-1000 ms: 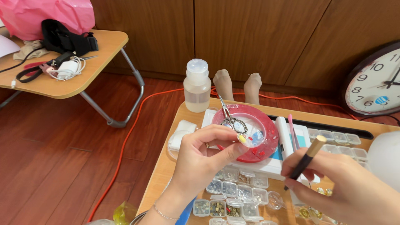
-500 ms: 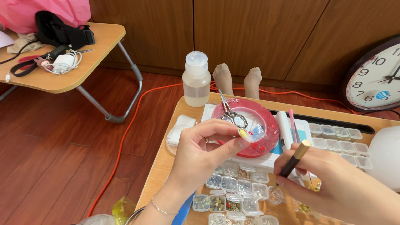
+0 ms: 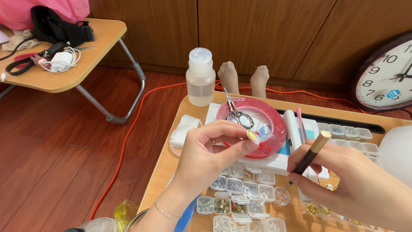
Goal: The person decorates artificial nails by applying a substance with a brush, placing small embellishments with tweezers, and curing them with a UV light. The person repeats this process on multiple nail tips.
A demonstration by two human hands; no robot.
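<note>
Head view: the right hand (image 3: 356,184) grips a slim black pen-like tool with a gold cap (image 3: 310,154), its long axis slanting up-right, tip down-left. The left hand (image 3: 210,154) pinches a tiny yellow piece (image 3: 252,136) above clear plastic bead boxes (image 3: 234,185), beside a glossy round red dish (image 3: 253,124).

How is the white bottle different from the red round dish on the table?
The white bottle stands upright and tall, while the red round dish lies flat and low. The bottle is translucent white with a cap; the dish is red and open. The dish holds small scissors; nothing rests on the bottle. Both sit on the wooden table, beyond the left hand.
</note>
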